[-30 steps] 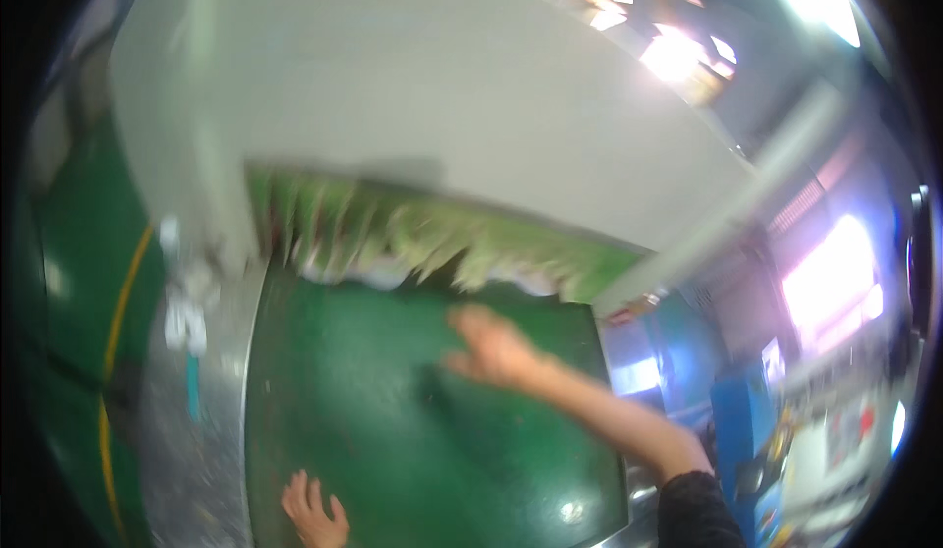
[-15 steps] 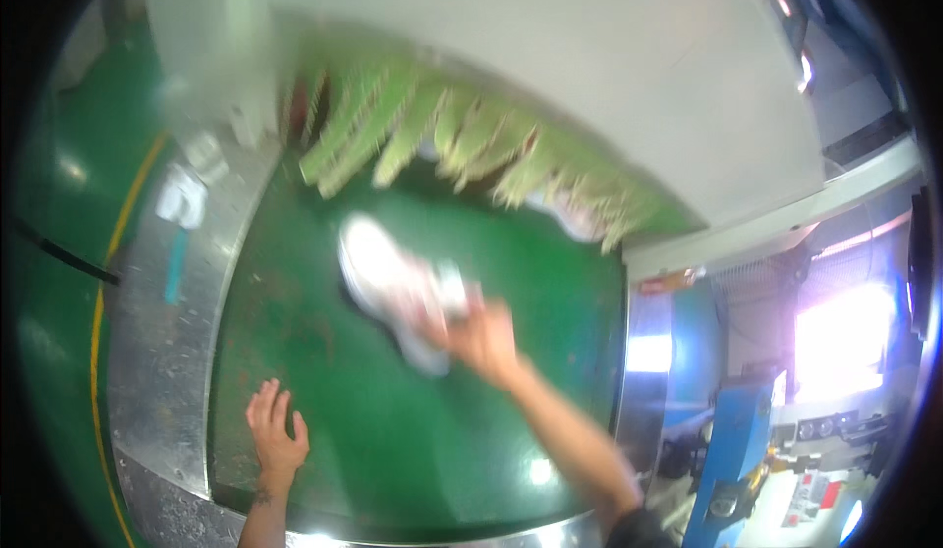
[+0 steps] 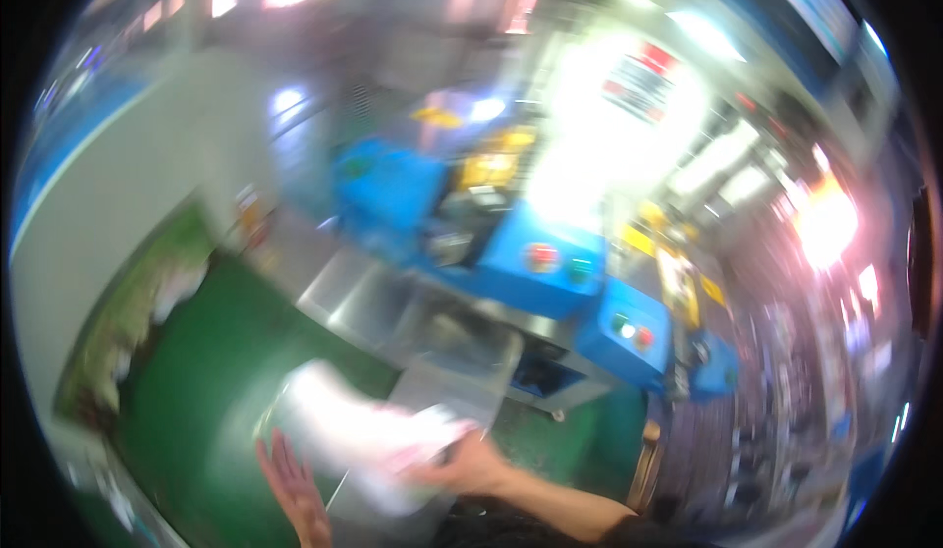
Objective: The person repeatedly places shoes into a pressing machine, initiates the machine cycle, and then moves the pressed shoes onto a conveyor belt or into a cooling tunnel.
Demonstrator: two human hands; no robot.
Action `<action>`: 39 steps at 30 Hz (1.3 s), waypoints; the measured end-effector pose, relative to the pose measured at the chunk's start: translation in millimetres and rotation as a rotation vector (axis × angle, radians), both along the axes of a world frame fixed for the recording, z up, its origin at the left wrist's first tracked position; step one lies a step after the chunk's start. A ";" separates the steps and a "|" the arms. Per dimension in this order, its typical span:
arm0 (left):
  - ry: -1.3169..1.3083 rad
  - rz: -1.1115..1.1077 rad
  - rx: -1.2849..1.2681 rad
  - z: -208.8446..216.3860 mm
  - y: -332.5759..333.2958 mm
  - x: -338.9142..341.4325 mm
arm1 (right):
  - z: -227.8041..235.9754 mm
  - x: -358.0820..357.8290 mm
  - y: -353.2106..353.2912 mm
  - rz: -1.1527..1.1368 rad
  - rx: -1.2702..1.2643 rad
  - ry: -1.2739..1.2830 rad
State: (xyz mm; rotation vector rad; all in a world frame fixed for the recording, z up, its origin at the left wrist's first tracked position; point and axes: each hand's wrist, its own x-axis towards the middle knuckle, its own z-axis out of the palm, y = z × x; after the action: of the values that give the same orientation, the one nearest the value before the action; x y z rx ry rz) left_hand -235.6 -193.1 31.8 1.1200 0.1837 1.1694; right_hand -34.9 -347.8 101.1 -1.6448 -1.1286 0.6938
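My right hand (image 3: 470,464) grips a whitish shoe (image 3: 339,420) with pale pink patches by its heel end. The shoe is tilted above the near edge of a green belt (image 3: 201,347), smeared by motion. Close to the toe end is my left hand (image 3: 295,494), its fingers stretched out and holding nothing. Whether it touches the shoe I cannot tell.
A pale machine housing (image 3: 108,224) with a green fringe curtain (image 3: 133,298) stands at left. Metal trays (image 3: 368,298) adjoin the belt. Beyond them stand blue machines (image 3: 540,258) with red and green buttons. A bright lit panel (image 3: 599,126) rises behind.
My view has swung right, from the belt toward the blue machines. The shoe has come up off the belt in my right hand. My left hand is now beside the shoe.
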 end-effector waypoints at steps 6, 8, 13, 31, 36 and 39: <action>0.328 -0.324 0.011 59.7 -126.2 165.1 | 52.2 37.8 -40.3 0.384 0.542 0.199; 0.446 -0.374 0.048 60.3 -163.6 188.9 | 45.4 91.5 -71.6 0.397 0.608 0.231; 0.543 -0.419 0.096 41.8 -262.0 268.0 | -114.1 169.1 -231.9 -0.240 0.285 0.561; 1.037 -0.422 0.835 5.5 -314.5 765.4 | -50.3 183.2 -440.3 -1.285 0.375 1.035; 0.999 -0.978 0.472 83.9 -270.4 720.8 | -43.2 176.9 -445.1 -1.225 0.519 0.662; 0.781 -0.962 0.297 104.3 -251.5 612.6 | -49.9 238.2 -436.1 -1.306 0.173 0.680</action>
State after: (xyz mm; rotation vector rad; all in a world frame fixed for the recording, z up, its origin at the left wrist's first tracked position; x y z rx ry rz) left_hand 377.0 -444.7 136.2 1.6217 0.0432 -0.1331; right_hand 203.3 -783.9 51.2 -1.4299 0.4183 0.2009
